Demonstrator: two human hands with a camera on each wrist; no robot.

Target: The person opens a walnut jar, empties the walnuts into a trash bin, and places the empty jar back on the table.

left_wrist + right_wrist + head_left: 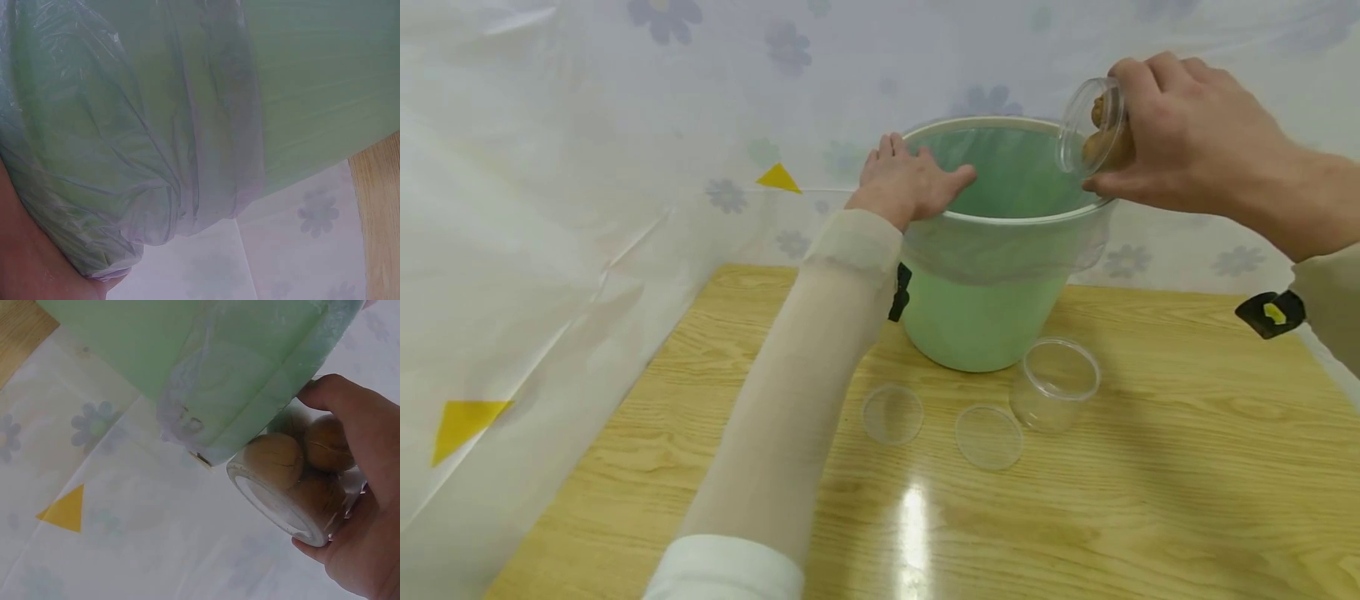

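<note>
A small clear plastic jar (1093, 125) holds several brown walnuts (273, 459), wrinkled and round, crowded toward its open mouth. The jar is tipped on its side, mouth pointing left over the right rim of a pale green bin (985, 317). The right hand (1187, 133) grips it, fingers curled over the top and thumb underneath; in the right wrist view the jar's rim lies just beside the bin's upper edge, whether touching I cannot tell.

The bin is lined with a thin translucent bag (1000, 250) folded down over its rim. The left hand (910, 179) rests flat on the bin's left rim, fingers straight, thumb reaching inward over the edge, pressing the bag and holding nothing.

The bin stands on a light wooden tabletop (1187, 467). In front of the bin, an empty clear jar (1055, 383) stands upright, and to its left two clear round lids (892, 414) (988, 437) lie flat, near each other but apart. Behind the bin hangs a white sheet printed with pale flowers and yellow triangles (778, 177).
</note>
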